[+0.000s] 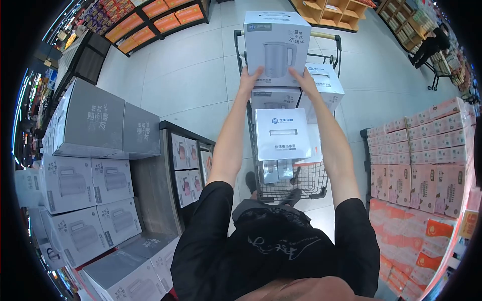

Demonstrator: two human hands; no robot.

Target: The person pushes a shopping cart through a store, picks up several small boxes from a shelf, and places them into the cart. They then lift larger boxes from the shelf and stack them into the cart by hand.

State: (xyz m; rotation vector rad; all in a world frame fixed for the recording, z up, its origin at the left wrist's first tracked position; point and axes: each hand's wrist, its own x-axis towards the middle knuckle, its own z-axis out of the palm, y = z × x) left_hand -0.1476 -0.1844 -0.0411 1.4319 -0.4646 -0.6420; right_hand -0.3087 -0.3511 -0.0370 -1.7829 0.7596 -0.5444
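Note:
Both arms reach forward over a shopping cart point(296, 190) loaded with kettle boxes. A tall electric kettle box point(277, 50) with a kettle picture on its front is between my hands at the cart's far end. My left hand point(250, 80) grips its lower left corner, and my right hand point(304, 81) grips its lower right corner. Directly below it sits another kettle box point(275, 98). To the right is a white kettle box point(325, 83) with a carry handle. Nearer to me, a further white box point(282, 133) shows its handle on top. Smaller clear-wrapped packs point(277, 170) lie under it.
At left, stacked kettle boxes point(90, 180) stand beside a dark shelf unit point(170, 150). Pink packaged goods point(416, 175) are piled on the right. A wooden display shelf point(331, 14) stands ahead. A person point(433, 46) with another cart point(439, 65) is at the far right.

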